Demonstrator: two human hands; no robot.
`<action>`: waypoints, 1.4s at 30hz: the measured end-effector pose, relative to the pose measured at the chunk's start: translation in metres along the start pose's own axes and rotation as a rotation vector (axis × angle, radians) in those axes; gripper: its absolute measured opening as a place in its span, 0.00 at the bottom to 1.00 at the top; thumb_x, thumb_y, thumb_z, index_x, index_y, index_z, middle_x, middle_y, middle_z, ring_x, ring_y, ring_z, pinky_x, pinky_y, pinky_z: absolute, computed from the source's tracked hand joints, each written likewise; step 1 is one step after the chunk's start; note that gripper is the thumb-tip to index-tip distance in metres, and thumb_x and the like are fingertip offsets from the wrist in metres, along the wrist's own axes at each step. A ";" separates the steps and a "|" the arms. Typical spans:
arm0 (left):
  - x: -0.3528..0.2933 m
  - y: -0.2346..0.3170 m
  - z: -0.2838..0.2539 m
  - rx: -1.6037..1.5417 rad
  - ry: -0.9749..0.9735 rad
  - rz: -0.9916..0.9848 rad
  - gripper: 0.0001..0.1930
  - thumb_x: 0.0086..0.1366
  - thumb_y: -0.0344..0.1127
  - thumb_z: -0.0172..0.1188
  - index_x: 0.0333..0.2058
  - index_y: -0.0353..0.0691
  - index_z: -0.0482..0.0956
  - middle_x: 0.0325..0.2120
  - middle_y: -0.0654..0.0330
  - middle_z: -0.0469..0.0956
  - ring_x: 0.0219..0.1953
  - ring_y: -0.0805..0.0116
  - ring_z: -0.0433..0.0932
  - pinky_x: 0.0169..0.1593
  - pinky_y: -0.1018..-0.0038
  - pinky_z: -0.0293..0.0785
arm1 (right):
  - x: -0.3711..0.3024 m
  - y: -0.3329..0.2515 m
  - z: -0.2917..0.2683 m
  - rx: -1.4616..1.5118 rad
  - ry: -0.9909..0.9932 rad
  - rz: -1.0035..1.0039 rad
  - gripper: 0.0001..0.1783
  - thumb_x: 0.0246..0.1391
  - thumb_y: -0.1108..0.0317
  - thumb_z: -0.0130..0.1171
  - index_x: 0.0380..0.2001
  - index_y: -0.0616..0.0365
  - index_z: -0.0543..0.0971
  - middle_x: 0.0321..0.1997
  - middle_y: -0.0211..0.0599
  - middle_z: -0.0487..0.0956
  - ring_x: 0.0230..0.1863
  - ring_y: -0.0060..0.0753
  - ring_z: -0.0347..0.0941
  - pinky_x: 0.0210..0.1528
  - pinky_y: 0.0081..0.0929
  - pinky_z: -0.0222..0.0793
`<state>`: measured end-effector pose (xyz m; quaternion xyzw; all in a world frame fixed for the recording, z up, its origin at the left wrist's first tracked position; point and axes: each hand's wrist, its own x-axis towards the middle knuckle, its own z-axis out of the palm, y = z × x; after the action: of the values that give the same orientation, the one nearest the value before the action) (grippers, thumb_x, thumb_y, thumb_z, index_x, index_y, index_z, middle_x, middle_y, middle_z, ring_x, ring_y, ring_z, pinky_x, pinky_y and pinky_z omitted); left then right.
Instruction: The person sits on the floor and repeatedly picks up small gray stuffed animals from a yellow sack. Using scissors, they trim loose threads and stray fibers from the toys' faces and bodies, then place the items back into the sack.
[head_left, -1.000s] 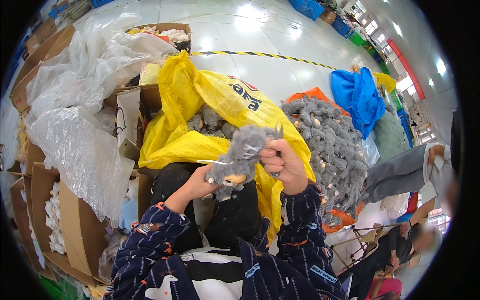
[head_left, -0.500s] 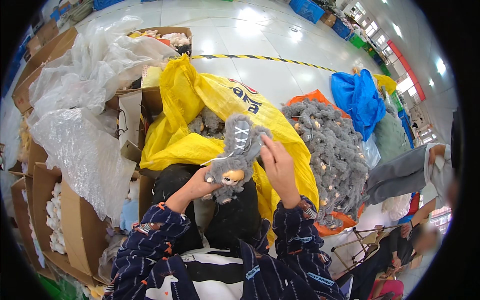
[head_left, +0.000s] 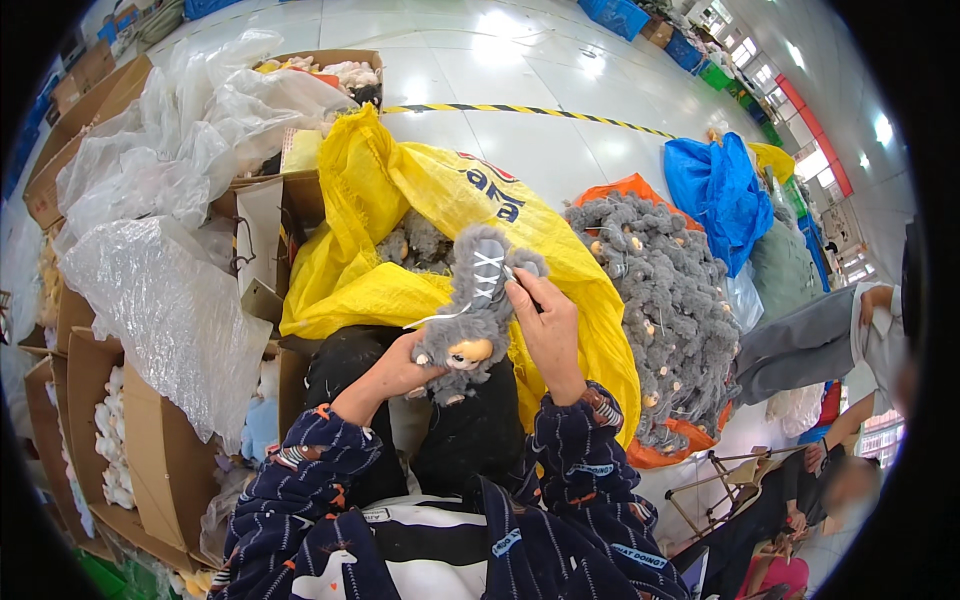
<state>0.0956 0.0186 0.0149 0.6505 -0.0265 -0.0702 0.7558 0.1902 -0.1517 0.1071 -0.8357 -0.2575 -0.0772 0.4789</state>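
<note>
Over my lap, a grey plush doll with long furry ears and a pale face lies tilted, its face toward the lower side. White lacing runs in crosses up one ear, and a loose white end trails off to the left near the head. My left hand grips the doll by its head, thumb beside the face. At the ear's edge, my right hand pinches the white lace between thumb and forefinger; the fingertips partly hide it.
A yellow woven sack with more grey plush inside spreads before my knees. Right of it, an orange sack overflows with grey plush dolls. Cardboard boxes and clear plastic sheeting crowd the left. People are at the right, near a folding stool.
My right hand has moved slightly left and down along the ear, its fingers now pinched at the lacing. The doll and my left hand have barely shifted.
</note>
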 end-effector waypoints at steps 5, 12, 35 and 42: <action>0.000 0.003 0.001 -0.009 -0.004 0.002 0.23 0.49 0.29 0.62 0.46 0.35 0.70 0.40 0.63 0.74 0.42 0.75 0.70 0.50 0.76 0.63 | 0.001 0.003 0.004 0.033 0.040 -0.022 0.14 0.51 0.67 0.56 0.36 0.67 0.75 0.29 0.45 0.75 0.28 0.38 0.71 0.32 0.25 0.65; 0.000 0.004 0.000 0.004 -0.013 -0.009 0.24 0.48 0.25 0.59 0.48 0.36 0.69 0.41 0.62 0.74 0.43 0.74 0.70 0.51 0.75 0.63 | 0.000 0.001 0.002 0.043 0.000 0.045 0.14 0.51 0.69 0.56 0.37 0.70 0.75 0.29 0.39 0.76 0.31 0.24 0.69 0.35 0.20 0.64; 0.001 0.001 0.001 -0.026 0.001 -0.036 0.21 0.50 0.27 0.61 0.45 0.35 0.70 0.39 0.63 0.74 0.42 0.76 0.70 0.48 0.76 0.65 | 0.004 0.016 0.004 0.761 0.056 0.311 0.13 0.56 0.64 0.50 0.36 0.65 0.74 0.24 0.32 0.72 0.23 0.20 0.64 0.26 0.16 0.59; 0.001 0.006 -0.004 -0.599 0.182 -0.208 0.20 0.53 0.25 0.55 0.47 0.34 0.68 0.41 0.57 0.74 0.43 0.67 0.74 0.48 0.72 0.70 | -0.023 0.016 -0.004 0.692 0.124 0.352 0.10 0.55 0.68 0.51 0.35 0.63 0.74 0.23 0.24 0.69 0.21 0.11 0.61 0.23 0.11 0.56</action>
<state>0.0972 0.0235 0.0198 0.4019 0.1293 -0.0933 0.9017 0.1791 -0.1698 0.0889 -0.6501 -0.0917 0.0471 0.7528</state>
